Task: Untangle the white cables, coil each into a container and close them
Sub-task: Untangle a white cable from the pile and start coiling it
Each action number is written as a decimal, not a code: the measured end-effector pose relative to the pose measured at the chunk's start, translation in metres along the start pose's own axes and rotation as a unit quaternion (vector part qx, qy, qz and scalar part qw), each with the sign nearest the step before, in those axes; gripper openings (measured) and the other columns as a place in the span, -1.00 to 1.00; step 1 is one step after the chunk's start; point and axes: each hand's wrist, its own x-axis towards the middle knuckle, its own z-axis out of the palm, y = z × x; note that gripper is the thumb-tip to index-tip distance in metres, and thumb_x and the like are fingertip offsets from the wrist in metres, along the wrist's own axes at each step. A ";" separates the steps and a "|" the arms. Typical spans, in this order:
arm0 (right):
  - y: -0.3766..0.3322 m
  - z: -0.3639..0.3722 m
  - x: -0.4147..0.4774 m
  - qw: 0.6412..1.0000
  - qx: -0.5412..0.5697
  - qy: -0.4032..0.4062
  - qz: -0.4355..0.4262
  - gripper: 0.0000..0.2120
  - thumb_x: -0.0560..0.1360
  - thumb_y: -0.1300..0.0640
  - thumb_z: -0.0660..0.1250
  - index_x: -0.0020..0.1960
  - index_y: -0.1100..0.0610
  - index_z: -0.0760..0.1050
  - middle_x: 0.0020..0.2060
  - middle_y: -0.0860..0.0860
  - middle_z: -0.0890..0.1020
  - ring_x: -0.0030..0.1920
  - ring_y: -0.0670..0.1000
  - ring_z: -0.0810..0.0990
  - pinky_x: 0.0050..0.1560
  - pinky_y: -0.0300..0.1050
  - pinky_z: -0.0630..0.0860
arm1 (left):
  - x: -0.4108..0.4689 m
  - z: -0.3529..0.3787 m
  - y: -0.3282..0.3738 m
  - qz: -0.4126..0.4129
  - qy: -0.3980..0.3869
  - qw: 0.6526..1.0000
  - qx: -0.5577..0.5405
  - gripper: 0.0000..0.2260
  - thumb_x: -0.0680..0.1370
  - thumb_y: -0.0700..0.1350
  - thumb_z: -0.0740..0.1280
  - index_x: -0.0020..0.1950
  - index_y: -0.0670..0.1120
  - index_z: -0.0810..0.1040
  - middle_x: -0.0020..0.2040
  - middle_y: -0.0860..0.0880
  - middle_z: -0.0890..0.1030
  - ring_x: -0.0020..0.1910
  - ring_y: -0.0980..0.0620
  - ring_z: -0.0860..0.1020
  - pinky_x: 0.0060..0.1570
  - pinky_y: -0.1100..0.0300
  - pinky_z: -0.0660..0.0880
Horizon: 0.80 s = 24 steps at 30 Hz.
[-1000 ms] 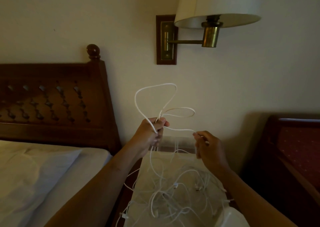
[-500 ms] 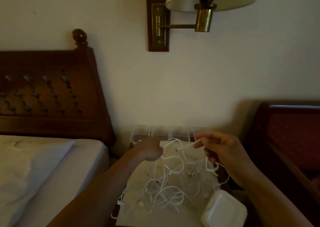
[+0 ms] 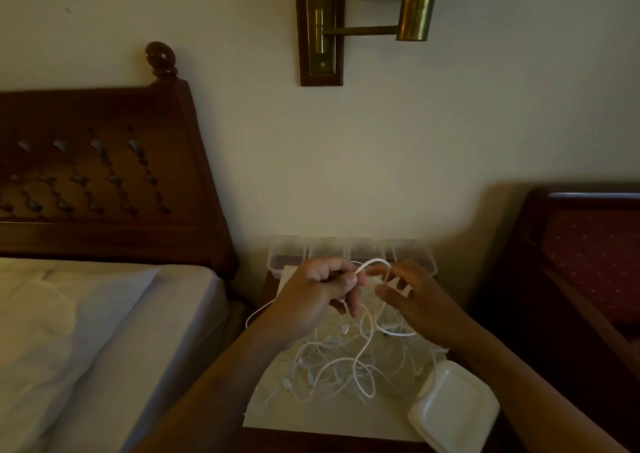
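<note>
Beside the bed [image 3: 104, 314], lifted the left hand [image 3: 311, 300] off the heap since half a second before and pinched a loop of white cable [image 3: 372, 263] between thumb and curled fingers, just in front of the clear containers [image 3: 287, 255] at the wall. Drew the right hand [image 3: 419, 303] in close, forefinger against the loop, other fingers loosely spread; could not tell whether gripping or only touching. Left the tangled cables [image 3: 346, 366] heaped on the paper sheet [image 3: 311, 414] below both hands, with the closed white container [image 3: 453, 407] at its near right corner.
</note>
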 end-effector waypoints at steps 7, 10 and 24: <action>-0.010 0.004 0.010 0.998 0.020 -0.016 -0.053 -0.73 0.69 0.25 0.18 -0.02 0.10 0.63 -0.27 0.07 0.67 -0.25 0.00 0.64 -0.15 -0.06 0.57 | -0.007 -0.014 0.009 -0.107 -0.157 0.968 -0.163 -0.53 0.68 0.05 0.24 0.29 -0.36 0.58 0.03 -0.50 0.61 0.22 -0.45 0.59 0.37 -0.11 0.47; -0.030 0.006 0.017 0.987 0.013 -0.013 -0.161 -0.76 0.64 0.39 0.24 0.05 0.17 0.65 -0.21 0.11 0.68 -0.18 0.11 0.66 -0.11 0.15 0.60 | 0.003 -0.005 0.019 -0.134 -0.126 0.937 -0.298 -0.54 0.71 0.04 0.22 0.23 -0.37 0.60 -0.04 -0.37 0.68 0.17 -0.38 0.64 0.25 -0.12 0.55; -0.040 0.025 0.007 0.980 -0.112 -0.046 -0.157 -0.81 0.69 0.14 0.21 -0.02 -0.08 0.52 -0.33 -0.19 0.54 -0.32 -0.16 0.52 -0.26 -0.30 0.39 | 0.019 -0.003 0.041 0.099 -0.035 0.929 -0.356 -0.78 0.71 -0.28 0.13 0.09 -0.32 0.55 0.17 -0.45 0.62 0.29 -0.38 0.59 0.31 -0.16 0.53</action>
